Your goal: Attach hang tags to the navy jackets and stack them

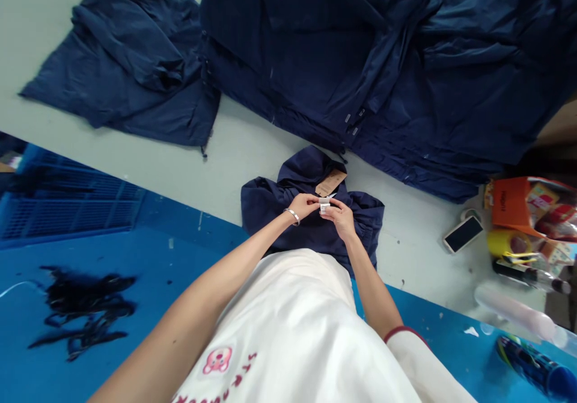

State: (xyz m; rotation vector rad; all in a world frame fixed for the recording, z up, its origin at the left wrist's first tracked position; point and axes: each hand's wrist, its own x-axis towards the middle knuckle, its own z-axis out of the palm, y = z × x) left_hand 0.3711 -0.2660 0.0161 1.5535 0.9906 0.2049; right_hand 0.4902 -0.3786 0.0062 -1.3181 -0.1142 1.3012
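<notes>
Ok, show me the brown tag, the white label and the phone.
Brown tag (331, 183): head view, middle of its face.
White label (324, 209): head view, its lower part.
Phone (463, 234): head view, middle of its dark screen.

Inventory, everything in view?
Garment: 1, navy, beneath hands
Label: 1, white, between hands
Tag: 1, brown, on garment
Garment pile: uncounted, navy, rear
Second garment: 1, navy, left
Table: 1, pale, centre
Phone: 1, dark screen, right
Box: 1, orange, right
Roll: 1, yellow, right
Bottle: 1, partly clear, right
Clutter: uncounted, mixed, right
Cylinder: 1, blue, right
Crate: 1, blue, left
Strips: uncounted, black, left
Floor: 1, blue, below
Shirt: 1, white, bottom
Bracelet: 1, silver, left wrist
Left hand, right hand: 2, bare, at label
</notes>
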